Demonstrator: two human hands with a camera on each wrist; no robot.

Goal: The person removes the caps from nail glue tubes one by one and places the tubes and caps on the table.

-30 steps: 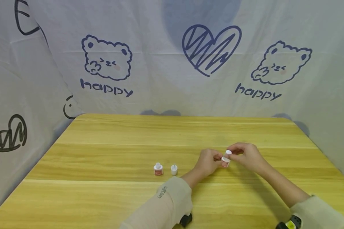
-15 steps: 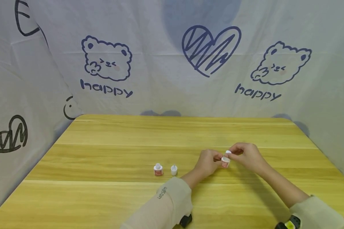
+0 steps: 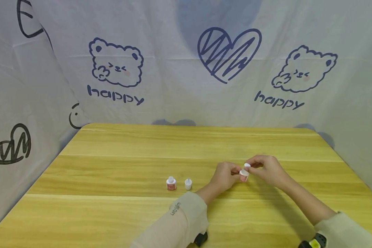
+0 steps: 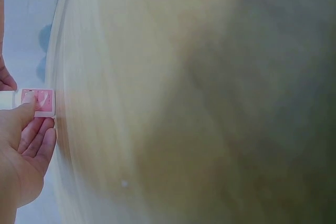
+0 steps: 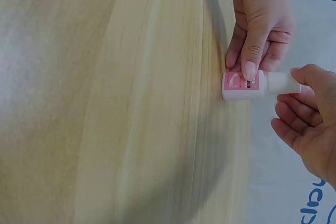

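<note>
A small white bottle (image 5: 242, 92) with a pink label is gripped at its body by my left hand (image 3: 224, 176), the thumb lying over the label. My right hand (image 3: 268, 169) pinches the white cap (image 5: 282, 83) at the bottle's top between thumb and fingers. In the right wrist view the cap sits in line with the bottle's neck. The left wrist view catches the label beside the left thumb, with only a bit of the right hand at the edge. To the left stand a second bottle (image 3: 171, 184), uncapped with its nozzle up, and a loose white cap (image 3: 188, 184).
The wooden table (image 3: 111, 213) spreads around both hands, its back edge against a white cloth (image 3: 173, 86) with bear and heart drawings. Another cloth side hangs at the left. Dark bands (image 3: 313, 241) sit at both wrists.
The right fingers shift very slightly on the cap. The left hand, the held bottle, and the bottle and cap on the table stay in place.
</note>
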